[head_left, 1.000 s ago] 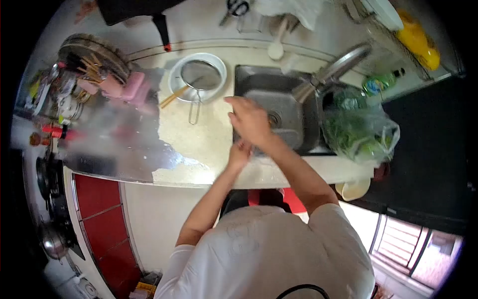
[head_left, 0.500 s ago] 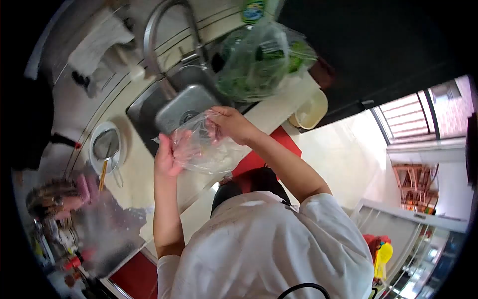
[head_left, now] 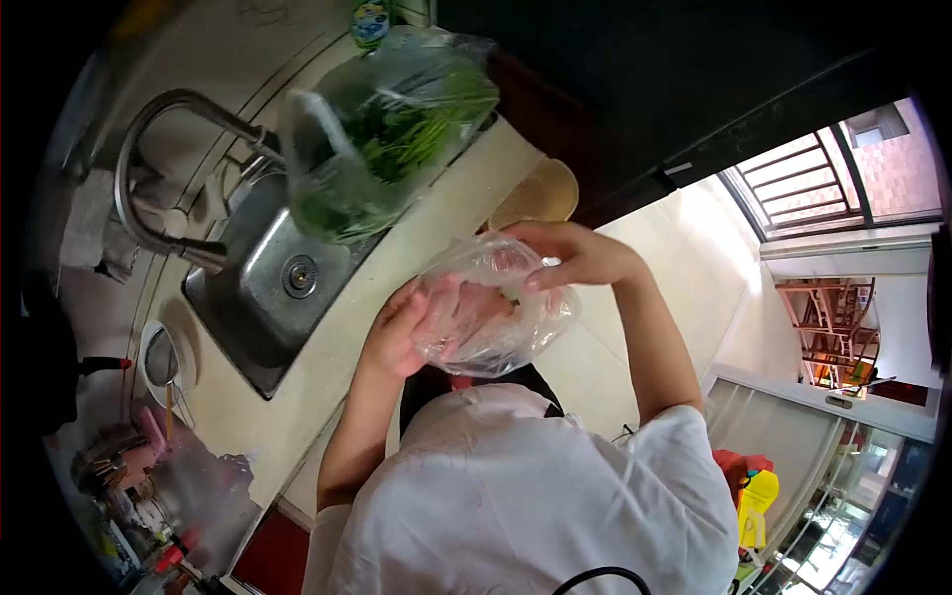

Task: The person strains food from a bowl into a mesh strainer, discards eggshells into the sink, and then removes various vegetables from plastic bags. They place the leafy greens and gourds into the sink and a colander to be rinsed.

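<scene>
A clear plastic bag (head_left: 486,327) is stretched between my two hands in front of my body, past the counter's edge. My left hand (head_left: 395,332) holds the bag's left side, some fingers showing pinkish through the film. On the opposite side, my right hand (head_left: 570,256) grips the upper rim, its thumb on the near side and the fingers partly covered by plastic. Something small and greenish shows in the bag; I cannot make out what it is.
A larger clear bag of leafy greens (head_left: 397,139) sits beside the steel sink (head_left: 273,288) and arched faucet (head_left: 149,129). A strainer (head_left: 161,357) rests in a white bowl at left. Below the counter is a pale bin (head_left: 540,193). Dish soap (head_left: 370,22) stands behind.
My hands and the clear bag have moved right, away from the sink and over the counter's edge. The view has turned to the right. Both hands still hold the bag.
</scene>
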Demonstrator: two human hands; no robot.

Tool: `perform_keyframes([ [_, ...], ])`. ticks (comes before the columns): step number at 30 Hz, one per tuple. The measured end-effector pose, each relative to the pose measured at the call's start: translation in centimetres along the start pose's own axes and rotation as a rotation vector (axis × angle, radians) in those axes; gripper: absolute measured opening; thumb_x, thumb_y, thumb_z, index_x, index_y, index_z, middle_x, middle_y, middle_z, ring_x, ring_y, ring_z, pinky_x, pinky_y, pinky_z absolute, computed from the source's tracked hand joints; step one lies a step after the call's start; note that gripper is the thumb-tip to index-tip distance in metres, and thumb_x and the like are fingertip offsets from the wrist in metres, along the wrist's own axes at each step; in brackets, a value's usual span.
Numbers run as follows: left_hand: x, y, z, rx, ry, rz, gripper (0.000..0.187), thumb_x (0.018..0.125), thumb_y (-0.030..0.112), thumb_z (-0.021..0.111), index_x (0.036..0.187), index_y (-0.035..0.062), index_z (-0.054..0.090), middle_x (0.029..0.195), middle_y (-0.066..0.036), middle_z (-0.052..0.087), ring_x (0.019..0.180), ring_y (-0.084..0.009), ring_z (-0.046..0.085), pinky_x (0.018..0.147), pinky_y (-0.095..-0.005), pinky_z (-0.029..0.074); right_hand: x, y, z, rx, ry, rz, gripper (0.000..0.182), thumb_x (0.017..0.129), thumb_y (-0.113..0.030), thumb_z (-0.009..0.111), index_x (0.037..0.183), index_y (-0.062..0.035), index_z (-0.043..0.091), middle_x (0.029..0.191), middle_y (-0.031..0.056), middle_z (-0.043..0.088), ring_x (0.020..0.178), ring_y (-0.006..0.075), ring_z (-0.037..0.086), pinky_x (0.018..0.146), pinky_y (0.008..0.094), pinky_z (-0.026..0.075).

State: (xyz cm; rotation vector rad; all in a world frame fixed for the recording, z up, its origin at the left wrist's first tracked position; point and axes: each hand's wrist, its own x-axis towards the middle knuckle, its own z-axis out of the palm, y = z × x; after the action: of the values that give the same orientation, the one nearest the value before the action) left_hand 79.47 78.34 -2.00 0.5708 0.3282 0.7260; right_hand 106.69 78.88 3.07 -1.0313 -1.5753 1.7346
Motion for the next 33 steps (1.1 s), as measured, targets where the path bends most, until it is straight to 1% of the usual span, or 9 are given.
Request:
perform_keyframes([
  [1,0.6,-0.6,0.7,-0.014,0.062,-0.043,0.045,0.090,0.041,0.048,0.123,0.0104,0.049,0.098,-0.006,0.058,0.056,-0.0187,0.052,0.045,-0.0315,0.044,-0.7,1.5,-2.6,0.112,0.014,0.038,0.046,0.080,-0.012,0.067,0.122,-0.0042,0.051,0.108,0.0046,0.058,0.099,0.0127,0.053,0.089,0.0298,0.041],
  [4,2.0,-2.1,1.7,-0.003,0.165,-0.104,0.048,0.091,0.049,0.040,0.124,0.0144,0.049,0.067,0.000,0.053,0.051,-0.0159,0.048,0.042,-0.0322,0.043,0.4,11.2,-9.2,-0.635,0.297,0.421,0.035,0.075,-0.011,0.067,0.108,-0.0051,0.057,0.108,0.0099,0.060,0.095,0.0210,0.058,0.082,0.0331,0.046],
  [7,1.4,-5.0,0.9,-0.280,0.178,-0.059,0.051,0.090,0.042,0.048,0.124,0.0050,0.047,0.076,-0.002,0.056,0.057,-0.0159,0.053,0.044,-0.0330,0.045,2.7,22.2,-11.9,-1.117,0.158,0.087,0.029,0.070,-0.011,0.066,0.098,-0.0081,0.060,0.104,0.0119,0.060,0.089,0.0300,0.059,0.074,0.0370,0.050],
  [8,1.3,-5.2,2.1,0.010,0.399,-0.082,0.053,0.089,0.044,0.047,0.125,0.0058,0.047,0.065,0.002,0.048,0.050,-0.0140,0.047,0.043,-0.0326,0.043,3.9,23.0,-11.9,-1.251,0.082,0.123,0.028,0.074,-0.013,0.060,0.102,-0.0108,0.060,0.103,0.0111,0.060,0.089,0.0279,0.060,0.072,0.0377,0.051],
  [17,0.3,-5.7,4.2,-0.051,0.573,0.068,0.060,0.087,0.052,0.047,0.127,0.0075,0.044,0.063,0.003,0.045,0.049,-0.0119,0.044,0.044,-0.0299,0.041,9.1,29.3,-12.4,-1.392,-0.273,-0.018,0.021,0.081,-0.013,0.047,0.090,-0.0068,0.064,0.086,0.0118,0.064,0.081,0.0286,0.062,0.071,0.0385,0.050],
  [20,0.6,-5.6,4.8,-0.050,0.565,0.110,0.058,0.088,0.051,0.045,0.127,0.0081,0.044,0.064,0.003,0.045,0.049,-0.0117,0.044,0.044,-0.0298,0.040,8.9,28.2,-12.3,-1.282,-0.225,0.167,0.017,0.078,-0.010,0.051,0.086,-0.0067,0.065,0.089,0.0121,0.064,0.083,0.0288,0.062,0.072,0.0395,0.050],
  [26,4.1,-5.4,8.0,-0.081,0.576,0.077,0.054,0.091,0.042,0.046,0.130,0.0052,0.042,0.068,0.003,0.047,0.054,-0.0092,0.045,0.046,-0.0295,0.042,3.2,20.0,-14.8,-0.889,-0.089,-0.017,0.021,0.072,-0.008,0.058,0.093,-0.0051,0.062,0.089,0.0153,0.061,0.084,0.0309,0.060,0.069,0.0403,0.048],
  [31,8.8,-4.4,10.9,0.019,0.292,0.093,0.053,0.092,0.037,0.045,0.133,0.0038,0.039,0.067,0.004,0.041,0.055,-0.0069,0.038,0.052,-0.0290,0.046,-4.7,8.1,-16.7,-0.699,0.533,0.005,0.021,0.079,-0.011,0.064,0.097,-0.0040,0.059,0.070,0.0053,0.054,0.063,0.0071,0.050,0.057,0.0245,0.044],
  [33,10.5,-4.2,11.8,0.008,0.267,0.081,0.051,0.093,0.036,0.044,0.133,0.0051,0.039,0.066,0.004,0.040,0.056,-0.0063,0.037,0.054,-0.0287,0.046,-6.8,3.1,-16.9,-0.363,0.719,-0.172,0.016,0.078,-0.005,0.063,0.093,-0.0003,0.060,0.075,0.0046,0.057,0.062,0.0090,0.052,0.056,0.0197,0.043],
])
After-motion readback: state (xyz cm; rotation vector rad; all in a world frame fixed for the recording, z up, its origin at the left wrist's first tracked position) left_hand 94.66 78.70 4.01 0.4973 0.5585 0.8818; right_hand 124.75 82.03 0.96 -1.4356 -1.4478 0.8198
